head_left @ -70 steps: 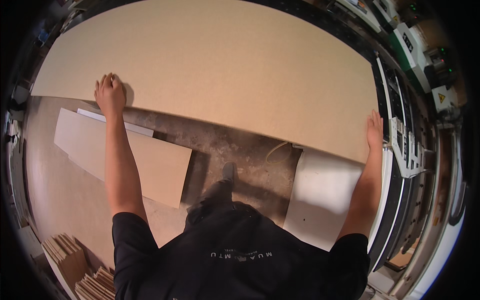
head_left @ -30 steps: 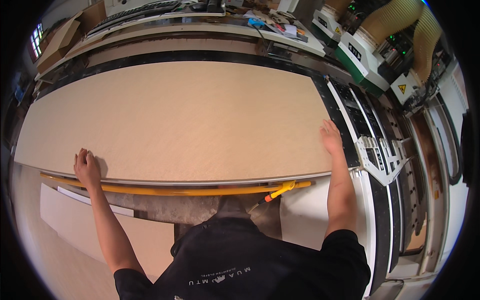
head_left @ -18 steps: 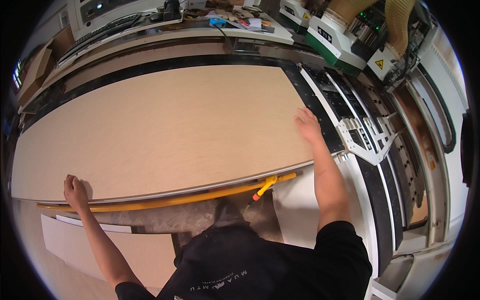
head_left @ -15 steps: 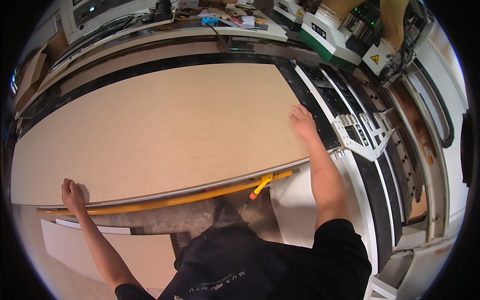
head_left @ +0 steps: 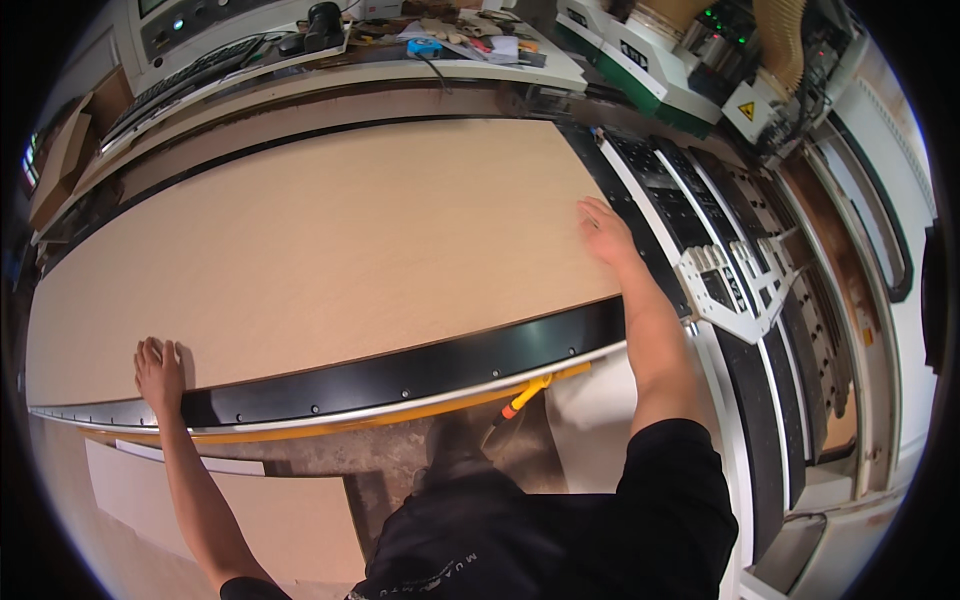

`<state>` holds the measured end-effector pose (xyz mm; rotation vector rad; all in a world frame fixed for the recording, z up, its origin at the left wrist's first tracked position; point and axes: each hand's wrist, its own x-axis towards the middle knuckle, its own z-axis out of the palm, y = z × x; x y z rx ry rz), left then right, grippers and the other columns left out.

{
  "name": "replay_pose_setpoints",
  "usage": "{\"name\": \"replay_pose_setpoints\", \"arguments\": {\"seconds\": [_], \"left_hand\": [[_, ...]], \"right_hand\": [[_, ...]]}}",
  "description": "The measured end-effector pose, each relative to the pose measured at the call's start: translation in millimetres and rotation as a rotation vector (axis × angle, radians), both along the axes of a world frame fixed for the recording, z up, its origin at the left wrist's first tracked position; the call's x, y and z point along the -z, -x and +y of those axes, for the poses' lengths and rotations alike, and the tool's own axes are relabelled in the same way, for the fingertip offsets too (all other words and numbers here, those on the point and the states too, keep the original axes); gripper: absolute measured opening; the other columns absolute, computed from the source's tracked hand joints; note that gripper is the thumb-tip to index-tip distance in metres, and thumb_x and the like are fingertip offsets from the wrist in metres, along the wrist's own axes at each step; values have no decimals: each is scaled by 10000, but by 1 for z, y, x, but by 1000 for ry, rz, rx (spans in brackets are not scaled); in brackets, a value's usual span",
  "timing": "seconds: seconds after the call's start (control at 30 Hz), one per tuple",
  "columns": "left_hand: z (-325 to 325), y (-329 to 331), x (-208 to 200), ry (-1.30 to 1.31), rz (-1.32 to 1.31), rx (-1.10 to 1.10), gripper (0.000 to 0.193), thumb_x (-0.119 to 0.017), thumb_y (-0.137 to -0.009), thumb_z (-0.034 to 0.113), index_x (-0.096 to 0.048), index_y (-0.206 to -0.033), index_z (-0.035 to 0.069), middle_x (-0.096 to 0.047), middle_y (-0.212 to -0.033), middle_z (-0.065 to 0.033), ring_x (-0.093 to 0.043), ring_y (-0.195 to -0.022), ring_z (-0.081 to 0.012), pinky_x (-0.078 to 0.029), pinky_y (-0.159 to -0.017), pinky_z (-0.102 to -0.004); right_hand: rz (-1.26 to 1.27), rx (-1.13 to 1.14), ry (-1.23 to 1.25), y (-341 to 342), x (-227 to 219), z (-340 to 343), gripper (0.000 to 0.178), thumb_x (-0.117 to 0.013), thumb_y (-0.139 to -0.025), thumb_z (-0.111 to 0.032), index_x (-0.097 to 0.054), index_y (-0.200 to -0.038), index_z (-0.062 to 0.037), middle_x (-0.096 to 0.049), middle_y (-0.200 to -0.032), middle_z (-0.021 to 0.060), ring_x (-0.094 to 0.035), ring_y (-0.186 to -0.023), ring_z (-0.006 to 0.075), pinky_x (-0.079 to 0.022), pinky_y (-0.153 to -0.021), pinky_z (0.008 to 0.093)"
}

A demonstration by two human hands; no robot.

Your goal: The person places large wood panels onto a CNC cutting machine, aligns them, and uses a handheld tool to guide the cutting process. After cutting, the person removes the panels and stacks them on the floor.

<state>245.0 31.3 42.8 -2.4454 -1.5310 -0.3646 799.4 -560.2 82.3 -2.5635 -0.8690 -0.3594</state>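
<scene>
The tan board [head_left: 350, 260] lies under the left hand's [head_left: 160, 376] loosely bent, ungripping fingers at its near edge and the right hand's [head_left: 608, 236] extended fingers at its right edge.

The right forearm [head_left: 658, 335] hides the near right corner of the tan wooden board [head_left: 330, 250], beyond which a control panel [head_left: 178, 32] and a ribbed hose [head_left: 781, 55] are cut off above and small bench clutter [head_left: 452, 38] defies identification.

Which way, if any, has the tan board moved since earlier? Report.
Yes, forward: the tan board now leaves the table's black near edge bare, which it covered before.
</scene>
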Motion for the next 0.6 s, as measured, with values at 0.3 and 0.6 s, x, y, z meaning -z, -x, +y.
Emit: {"name": "replay_pose_setpoints", "arguments": {"seconds": [0.3,0.6], "left_hand": [[-20,-102,-14,83,51,-8,590,-435,-916,454,-430,-1383,95,-331,-1506,-155,-253,-1408,-361,-223,-1118,-509],[-101,-173,-34,153,-246,103,587,-511,-840,348,-444,-1286,-28,-404,-1407,-247,-312,-1350,-408,-234,-1107,-533]], "right_hand": [[2,5,32,-89,-3,-10,380,-534,-885,-170,-576,-1254,-86,-510,-1369,96,-482,-1258,278,-384,-1053,353],[32,-80,122,-192,19,-89,389,-427,-976,-110,-450,-1343,18,-433,-1419,204,-394,-1335,325,-287,-1124,391]]}}
